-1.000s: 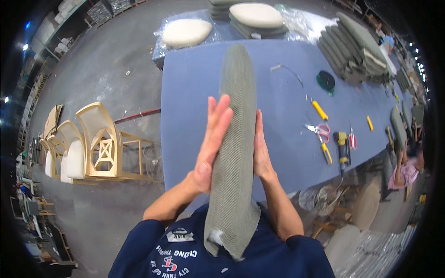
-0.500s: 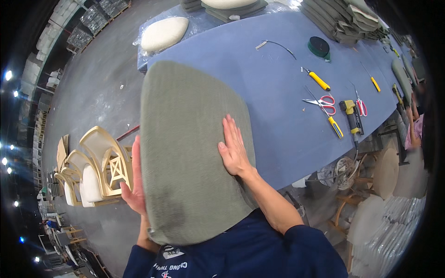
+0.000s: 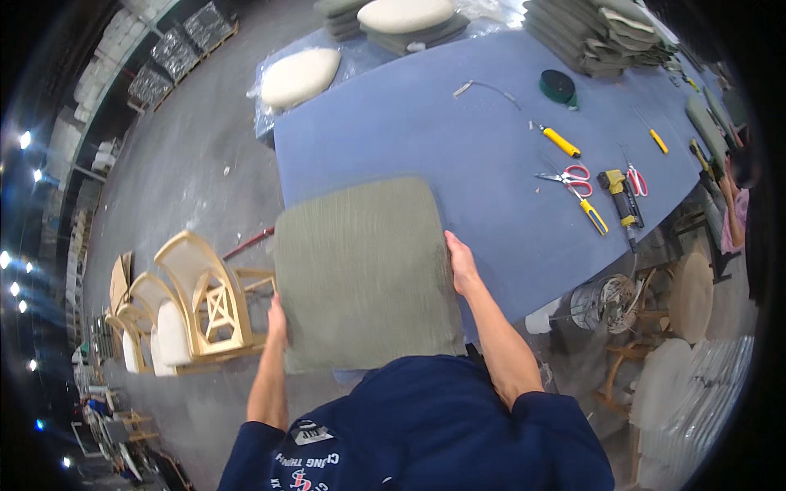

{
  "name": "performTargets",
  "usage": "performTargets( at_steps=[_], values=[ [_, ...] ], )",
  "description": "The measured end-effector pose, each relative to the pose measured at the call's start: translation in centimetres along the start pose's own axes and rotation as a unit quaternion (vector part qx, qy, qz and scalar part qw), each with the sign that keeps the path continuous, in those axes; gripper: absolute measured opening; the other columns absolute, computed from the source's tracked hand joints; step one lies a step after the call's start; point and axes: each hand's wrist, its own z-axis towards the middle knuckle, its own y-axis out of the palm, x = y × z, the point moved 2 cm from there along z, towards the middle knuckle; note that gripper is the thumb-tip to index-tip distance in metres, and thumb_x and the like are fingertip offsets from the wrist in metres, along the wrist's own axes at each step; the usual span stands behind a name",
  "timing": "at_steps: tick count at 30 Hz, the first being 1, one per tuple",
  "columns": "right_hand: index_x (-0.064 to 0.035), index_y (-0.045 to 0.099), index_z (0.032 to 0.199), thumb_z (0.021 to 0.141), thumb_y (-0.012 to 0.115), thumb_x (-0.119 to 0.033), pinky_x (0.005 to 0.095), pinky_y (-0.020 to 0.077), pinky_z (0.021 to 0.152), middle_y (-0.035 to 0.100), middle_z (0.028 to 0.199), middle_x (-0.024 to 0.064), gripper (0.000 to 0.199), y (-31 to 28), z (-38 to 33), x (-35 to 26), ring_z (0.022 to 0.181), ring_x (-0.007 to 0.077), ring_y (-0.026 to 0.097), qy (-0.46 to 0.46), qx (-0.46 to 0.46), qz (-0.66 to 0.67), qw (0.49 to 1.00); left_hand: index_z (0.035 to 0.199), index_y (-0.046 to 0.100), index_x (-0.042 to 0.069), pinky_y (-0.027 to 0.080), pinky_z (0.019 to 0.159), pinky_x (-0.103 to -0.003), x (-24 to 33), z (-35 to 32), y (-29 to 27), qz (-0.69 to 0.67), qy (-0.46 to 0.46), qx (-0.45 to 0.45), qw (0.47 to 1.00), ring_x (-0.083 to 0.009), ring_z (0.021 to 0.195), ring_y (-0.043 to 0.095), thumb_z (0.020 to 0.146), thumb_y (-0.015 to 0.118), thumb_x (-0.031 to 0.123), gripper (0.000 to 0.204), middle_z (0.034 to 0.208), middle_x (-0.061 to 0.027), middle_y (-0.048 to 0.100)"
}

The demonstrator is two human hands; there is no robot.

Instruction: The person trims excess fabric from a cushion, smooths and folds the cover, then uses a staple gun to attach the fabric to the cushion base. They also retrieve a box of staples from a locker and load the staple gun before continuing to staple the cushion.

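Observation:
A grey-green upholstered seat cushion (image 3: 364,274) is held in front of my body at the near left edge of the blue-topped table (image 3: 360,139). My left hand (image 3: 278,321) grips its left side, fingers partly hidden behind the edge. On the opposite side my right hand (image 3: 463,263) clasps the right edge, with its fingers pressed along it. The cushion's top face is towards me, with faint streaks in the fabric. Its near edge reaches my dark blue shirt.
Scissors (image 3: 575,179), yellow-handled tools (image 3: 562,142), a yellow-black power tool (image 3: 620,199) and a green tape roll (image 3: 557,86) lie on the table's right. Stacked green covers (image 3: 585,37) and pale cushions (image 3: 300,78) sit at the back. Wooden chairs (image 3: 201,299) stand left. A person (image 3: 735,213) is far right.
The cushion has turned and tipped, now looking shorter and squarer. My right hand has gone from lying flat on its face to holding its right edge. My left hand has moved lower.

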Motion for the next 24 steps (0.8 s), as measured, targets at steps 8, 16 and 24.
performTargets(
  at_steps=[8,16,24],
  values=[
    [0.0029,0.026,0.163,0.099,0.055,-0.014,0.0409,0.0391,0.115,0.042,0.164,0.0176,0.072,5.7,-11.9,-21.1,0.135,0.0229,0.051,-0.344,-0.188,-0.008,0.920,0.154,0.046,-0.001,0.044,0.114,-0.048,0.5,-0.2,7.2,-0.157,0.008,-0.144,0.977,-0.0358,0.136,0.055,0.106,0.034,0.060,0.078,0.152,-0.0191,0.053],
    [0.0035,0.006,0.166,0.107,0.042,-0.028,0.0411,0.0214,0.126,0.015,0.173,0.0209,0.075,14.0,-19.4,-23.4,0.159,0.0291,0.018,-0.553,-0.133,-0.170,0.805,0.163,0.025,0.008,0.024,0.125,-0.041,16.0,-14.6,16.3,-0.302,0.351,-0.565,0.683,-0.0280,0.151,0.026,0.110,0.028,0.052,0.069,0.167,-0.0114,0.026],
    [0.0004,-0.004,0.166,0.113,0.028,-0.045,0.0402,0.0232,0.126,0.015,0.171,0.0197,0.077,13.1,-14.0,-21.0,0.156,0.0307,0.023,-0.380,-0.102,0.044,0.918,0.169,0.010,0.008,0.005,0.130,-0.043,23.3,-26.3,12.7,-0.055,0.513,-0.474,0.713,-0.0284,0.163,0.001,0.108,0.031,0.049,0.076,0.176,-0.0135,0.002]
  ],
)
